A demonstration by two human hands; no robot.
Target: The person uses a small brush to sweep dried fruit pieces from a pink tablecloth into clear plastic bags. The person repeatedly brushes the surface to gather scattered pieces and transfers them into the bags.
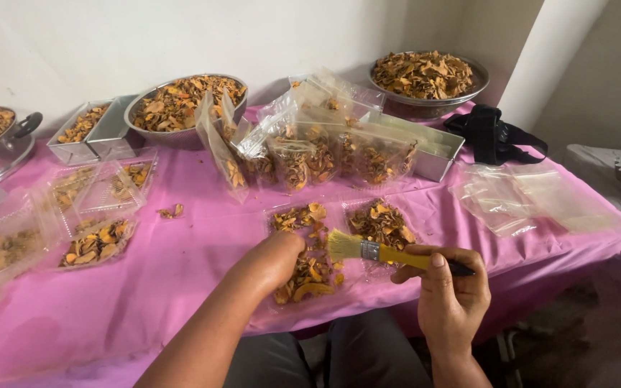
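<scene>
right hand [448, 289] grip clenched on brush [389, 253], lengthwise, bristles leftward toward left hand [276, 257], its grip hidden

Soft, even daylight, faint shadows, mild glare on plastic bags [533, 197], slight wide-angle edge stretching.

the paint brush [382, 253] has a yellow handle, a shiny metal band and pale yellow bristles. it lies almost flat in the air, just above the pink table, with its bristles pointing left. the dried orange and brown pieces [309, 264] lie in a loose pile on a clear plastic sheet near the front edge of the table. the bristles are right beside the pile, close to the top of it.
</scene>
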